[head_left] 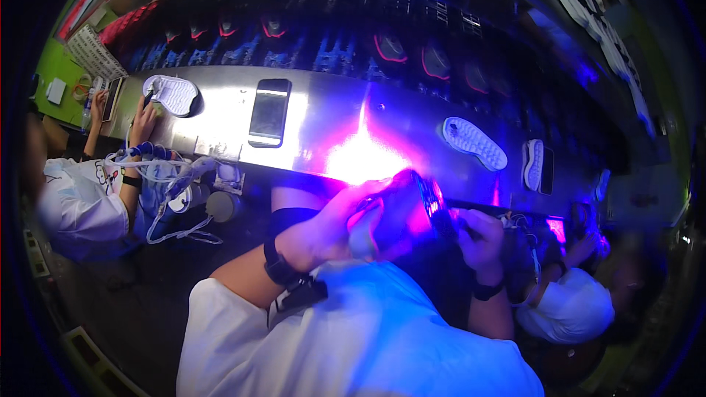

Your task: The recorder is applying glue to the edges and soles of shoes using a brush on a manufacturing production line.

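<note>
Just in front of my chest, my left hand (331,224) is closed on a dark shoe upper (401,198) washed in purple light, with a greyish edge near the fingers. At its right end is a dark rounded piece (435,204) with a row of small bright spots; what it is I cannot make out. My right hand (482,239) has its fingers curled in beside that piece, and what they grip is hidden. Bright magenta light falls on the metal table (316,114) beyond my left hand. A white shoe sole (474,143) lies on the table to the right.
A phone (270,112) lies on the table to the left. Beyond runs a dark conveyor (323,22) carrying several shoe parts. At the left a co-worker's hand (143,121) touches a white sole (175,95); another person (570,301) sits at the right, near another sole (534,165).
</note>
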The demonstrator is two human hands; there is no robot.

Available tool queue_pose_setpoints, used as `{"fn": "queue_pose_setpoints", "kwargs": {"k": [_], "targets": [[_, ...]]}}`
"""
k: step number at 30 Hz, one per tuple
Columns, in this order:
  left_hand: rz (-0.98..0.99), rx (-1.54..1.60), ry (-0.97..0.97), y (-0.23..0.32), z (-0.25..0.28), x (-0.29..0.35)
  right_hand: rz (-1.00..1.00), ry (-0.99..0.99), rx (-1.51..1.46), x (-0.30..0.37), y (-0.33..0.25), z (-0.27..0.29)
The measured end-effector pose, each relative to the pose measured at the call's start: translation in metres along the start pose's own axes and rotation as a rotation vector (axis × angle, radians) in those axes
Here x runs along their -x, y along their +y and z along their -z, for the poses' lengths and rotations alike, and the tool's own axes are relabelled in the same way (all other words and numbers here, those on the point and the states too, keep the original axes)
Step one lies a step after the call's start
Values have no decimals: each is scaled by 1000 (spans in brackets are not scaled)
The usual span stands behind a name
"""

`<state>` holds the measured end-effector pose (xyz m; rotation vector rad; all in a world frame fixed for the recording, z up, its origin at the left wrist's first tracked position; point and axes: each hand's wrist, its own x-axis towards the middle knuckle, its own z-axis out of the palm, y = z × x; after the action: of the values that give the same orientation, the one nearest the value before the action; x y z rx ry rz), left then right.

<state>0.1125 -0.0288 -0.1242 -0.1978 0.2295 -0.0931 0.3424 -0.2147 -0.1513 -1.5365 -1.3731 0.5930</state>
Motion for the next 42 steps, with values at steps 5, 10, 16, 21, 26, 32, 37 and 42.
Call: {"fn": "queue_pose_setpoints", "kwargs": {"k": [5, 10, 16, 21, 26, 32, 37, 42], "targets": [[-210, -810, 197, 44, -15, 1, -292, 65, 85, -52, -9, -21], [-363, -1219, 295, 91, -36, 7, -203, 12, -12, -29, -11, -48], [-667, -1738, 890, 251, -8, -19, -492, 24, -328, 0, 48, -20], [-125, -2194, 1710, 369, -56, -58, -705, 217, -413, -21, 28, 25], [-520, -2489, 1575, 454, 13, -68, -654, 307, -303, -9, 57, 49], [-1101, -2426, 1462, 402, 28, -161, -752, 345, -316, -25, 108, 35], [-1245, -1723, 1739, 323, 69, -232, -589, 277, -148, -108, 130, 71], [-1315, -1604, 1510, 340, 63, -226, -517, 199, -161, -160, 95, 89]]}}
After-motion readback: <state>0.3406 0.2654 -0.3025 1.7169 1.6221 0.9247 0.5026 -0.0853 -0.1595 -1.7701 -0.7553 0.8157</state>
